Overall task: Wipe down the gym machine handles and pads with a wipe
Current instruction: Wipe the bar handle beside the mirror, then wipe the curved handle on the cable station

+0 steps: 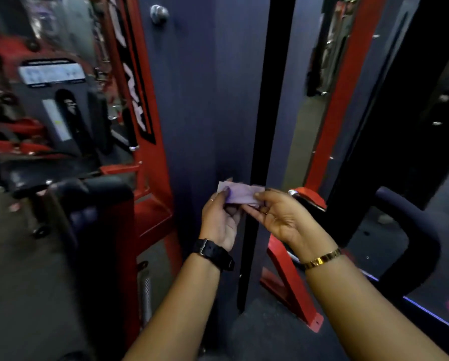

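1. Head view, blurred toward the left edge. I see both forearms reaching forward, and the hands meet mid-frame in front of a dark grey panel (205,100)
2. The wipe (240,195) is pale lilac and folded into a short strip. It is held in the air between the two hands and touches no part of the machine
3. The left hand (219,220) pinches the wipe's left end, thumb on the near face and fingers curled behind. A black watch (213,254) sits on that wrist
4. The right hand (278,217) is turned palm up and pinches the wipe's right end, thumb tip on top and fingers underneath. A gold bracelet (322,259) sits on that wrist
5. A black vertical bar (270,100) runs just right of the panel, behind the hands
6. A red frame (140,74) stands left of the panel. A black pad (101,199) sits low beside it, well left of the hands
7. A red upright (348,87) leans on the right. A curved padded bar (421,230) lies below it, near the right forearm and apart from it
8. A chrome-tipped red part (306,198) shows just behind the right hand. I cannot tell whether they touch
9. A white label (51,72) sits upper left, its text unreadable
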The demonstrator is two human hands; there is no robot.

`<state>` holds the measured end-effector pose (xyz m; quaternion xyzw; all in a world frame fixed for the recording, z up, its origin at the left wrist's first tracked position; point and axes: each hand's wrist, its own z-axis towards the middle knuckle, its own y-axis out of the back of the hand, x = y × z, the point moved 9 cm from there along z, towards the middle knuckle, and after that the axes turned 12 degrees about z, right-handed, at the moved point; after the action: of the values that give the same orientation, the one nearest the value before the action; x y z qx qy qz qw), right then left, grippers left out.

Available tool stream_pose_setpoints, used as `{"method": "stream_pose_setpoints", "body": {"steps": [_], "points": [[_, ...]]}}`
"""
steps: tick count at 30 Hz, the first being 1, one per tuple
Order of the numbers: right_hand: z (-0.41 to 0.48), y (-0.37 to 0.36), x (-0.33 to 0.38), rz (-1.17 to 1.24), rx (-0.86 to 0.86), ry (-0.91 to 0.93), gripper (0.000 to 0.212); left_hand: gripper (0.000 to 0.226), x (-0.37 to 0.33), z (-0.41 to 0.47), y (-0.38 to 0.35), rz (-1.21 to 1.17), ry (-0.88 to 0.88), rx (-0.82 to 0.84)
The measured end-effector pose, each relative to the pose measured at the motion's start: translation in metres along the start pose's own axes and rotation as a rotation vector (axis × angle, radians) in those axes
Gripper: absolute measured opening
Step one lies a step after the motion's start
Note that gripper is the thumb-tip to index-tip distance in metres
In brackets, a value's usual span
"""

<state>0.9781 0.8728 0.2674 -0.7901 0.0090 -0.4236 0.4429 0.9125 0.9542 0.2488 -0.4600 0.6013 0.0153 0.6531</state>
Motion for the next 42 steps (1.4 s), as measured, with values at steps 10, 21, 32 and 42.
{"method": "stream_pose_setpoints", "body": {"steps": [10, 21, 32, 42], "points": [[-0.030, -0.053, -0.069, -0.251, 0.086, -0.070, 0.019, 0.024, -0.047, -0.074, 0.082, 0.080, 0.036, -0.179], [-0.090, -0.130, -0.186, -0.210, 0.185, -0.298, 0.027, 0.043, -0.106, -0.180, 0.197, -0.084, -0.038, -0.306], [-0.237, -0.276, -0.382, -0.265, 0.428, -0.533, 0.027, 0.048, -0.207, -0.395, 0.365, -0.152, -0.245, -0.568], [-0.379, -0.378, -0.542, -0.314, 0.644, -0.790, 0.026, 0.052, -0.271, -0.582, 0.488, -0.208, -0.431, -0.820]]}}
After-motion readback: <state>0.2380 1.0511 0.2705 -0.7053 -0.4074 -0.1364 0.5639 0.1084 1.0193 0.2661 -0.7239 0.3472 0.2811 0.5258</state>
